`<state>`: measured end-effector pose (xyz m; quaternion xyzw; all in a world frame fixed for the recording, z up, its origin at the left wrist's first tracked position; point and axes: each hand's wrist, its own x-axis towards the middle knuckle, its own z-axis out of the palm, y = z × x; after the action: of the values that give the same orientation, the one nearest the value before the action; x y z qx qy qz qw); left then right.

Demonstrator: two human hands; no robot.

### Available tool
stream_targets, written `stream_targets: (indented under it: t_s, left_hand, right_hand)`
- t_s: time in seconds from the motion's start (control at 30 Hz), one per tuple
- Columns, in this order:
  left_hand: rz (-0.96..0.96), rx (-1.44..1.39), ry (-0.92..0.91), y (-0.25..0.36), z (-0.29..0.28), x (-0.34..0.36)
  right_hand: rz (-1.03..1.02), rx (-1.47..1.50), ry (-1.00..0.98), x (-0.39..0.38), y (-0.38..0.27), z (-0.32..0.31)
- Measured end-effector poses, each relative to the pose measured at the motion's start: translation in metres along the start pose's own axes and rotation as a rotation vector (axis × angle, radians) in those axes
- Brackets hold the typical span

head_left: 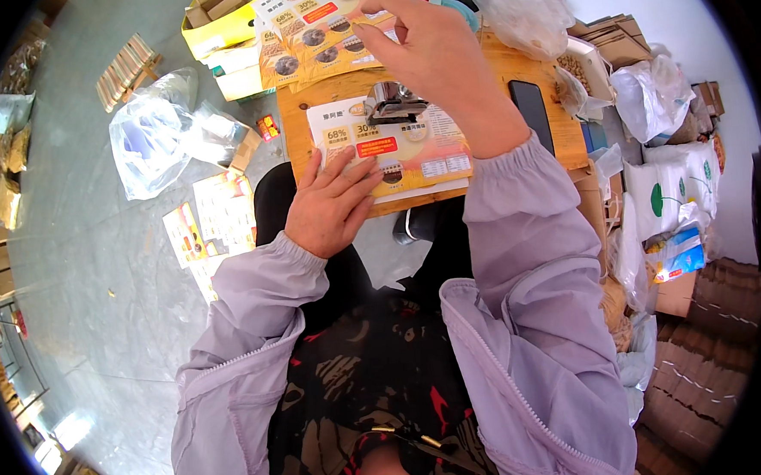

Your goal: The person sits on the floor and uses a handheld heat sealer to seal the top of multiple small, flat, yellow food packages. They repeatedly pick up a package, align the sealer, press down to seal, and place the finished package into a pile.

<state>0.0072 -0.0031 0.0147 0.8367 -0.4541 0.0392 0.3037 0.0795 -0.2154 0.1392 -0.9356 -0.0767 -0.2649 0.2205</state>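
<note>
My left hand (331, 201) lies flat, fingers spread, on the lower left part of a white-and-orange printed sheet (433, 170) at the front of the wooden table. On this sheet's upper part sits a shiny metal device (393, 103), whose exact kind I cannot make out. My right hand (431, 50) is raised above and beyond it, thumb and forefinger curved toward each other with a gap between them. No object shows in those fingers. Behind the device lies a pile of similar printed sheets (301, 39), partly covered by the right hand.
The wooden table (496, 59) carries a dark phone (531, 113) at right. A yellow box (215, 40) stands beyond its left side. Plastic bags (156, 137) and a small wooden stool (128, 72) are on the floor at left. Stacked brown cardboard (698, 376) and white packages (675, 183) crowd the right.
</note>
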Motion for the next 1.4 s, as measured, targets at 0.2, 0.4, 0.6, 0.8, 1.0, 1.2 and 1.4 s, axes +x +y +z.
stream_targets:
  t_s: [0.2, 0.4, 0.6, 0.8, 1.0, 1.2, 1.4]
  left_hand:
    - [-0.009, -0.027, 0.01, -0.001, 0.001, -0.001]
    - [-0.017, -0.028, 0.008, -0.002, 0.002, -0.001]
    - [-0.018, -0.029, 0.0, -0.001, 0.0, 0.0]
    - [-0.016, -0.027, -0.008, -0.001, -0.001, 0.001]
    - [-0.013, -0.018, -0.007, -0.001, -0.002, 0.002]
    - [-0.039, -0.019, -0.023, 0.0, 0.0, 0.002]
    - [-0.038, -0.013, -0.016, 0.002, -0.001, 0.0]
  right_hand:
    - [-0.004, -0.058, -0.009, 0.004, 0.0, 0.017]
    - [-0.058, -0.087, -0.045, 0.008, 0.007, 0.023]
    - [-0.13, -0.11, -0.013, 0.012, 0.016, 0.027]
    - [-0.088, -0.167, -0.149, 0.012, 0.014, 0.023]
    - [-0.19, -0.189, -0.303, 0.015, 0.021, 0.024]
    - [-0.235, -0.189, -0.296, 0.0, 0.039, 0.055]
    - [-0.218, -0.102, -0.374, 0.006, 0.031, 0.04]
